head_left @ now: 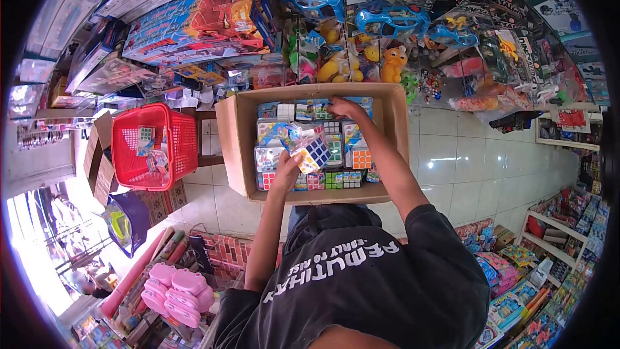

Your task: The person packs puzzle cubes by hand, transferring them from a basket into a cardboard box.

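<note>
Head view: left hand (284, 169) holds its grip closed on a puzzle cube (313, 150) over the cardboard box (232, 136). The right hand (342, 108) reaches farther in and touches cube packs (303, 112) at the far wall; I cannot tell its grip.

**Both arms out, hands apart**

My left arm (266, 232) reaches forward, bare and nearly straight. My left hand (286, 169) is closed in a grip. My right arm (387, 161) stretches farther. My right hand (342, 108) is palm down with fingers curled; whether it grips, I cannot tell.
</note>
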Demonstrator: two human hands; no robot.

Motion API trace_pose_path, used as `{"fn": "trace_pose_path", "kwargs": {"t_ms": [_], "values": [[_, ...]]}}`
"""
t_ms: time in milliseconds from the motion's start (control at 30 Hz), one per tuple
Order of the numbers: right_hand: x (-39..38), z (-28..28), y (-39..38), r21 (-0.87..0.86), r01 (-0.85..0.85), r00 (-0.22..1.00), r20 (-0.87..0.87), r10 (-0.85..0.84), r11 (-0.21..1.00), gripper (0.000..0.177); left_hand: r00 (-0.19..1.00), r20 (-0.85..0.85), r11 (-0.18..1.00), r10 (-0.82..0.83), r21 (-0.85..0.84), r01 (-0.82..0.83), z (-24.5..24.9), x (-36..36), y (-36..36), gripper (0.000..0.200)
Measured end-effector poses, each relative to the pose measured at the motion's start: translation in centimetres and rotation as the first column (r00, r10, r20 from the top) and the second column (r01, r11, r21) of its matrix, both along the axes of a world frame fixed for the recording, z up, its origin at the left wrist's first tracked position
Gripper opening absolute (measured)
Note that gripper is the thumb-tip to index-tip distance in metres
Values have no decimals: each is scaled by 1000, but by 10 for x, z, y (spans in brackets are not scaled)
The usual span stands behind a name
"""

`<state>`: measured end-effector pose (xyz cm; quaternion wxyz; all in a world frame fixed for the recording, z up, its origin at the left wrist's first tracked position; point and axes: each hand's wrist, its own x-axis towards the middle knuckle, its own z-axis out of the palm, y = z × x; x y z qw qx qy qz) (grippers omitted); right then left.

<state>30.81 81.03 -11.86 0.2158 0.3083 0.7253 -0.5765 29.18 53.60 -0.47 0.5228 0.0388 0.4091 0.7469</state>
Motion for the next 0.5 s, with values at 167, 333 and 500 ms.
{"fn": "trace_pose_path", "kwargs": {"t_ms": [167,333,500], "values": [[-10,-18,-8,-258,86,995,-27,-97,962,36,1000,7,1000,17,-1,-17,-5,2,-8,50],[-18,-9,-30,-376,236,969,21,-247,896,22,998,30,998,55,-14,-54,1,-8,-13,51],[-32,-42,-28,319,-194,977,-27,214,928,34,997,-28,997,67,44,-66,5,-27,-27,57]]}}
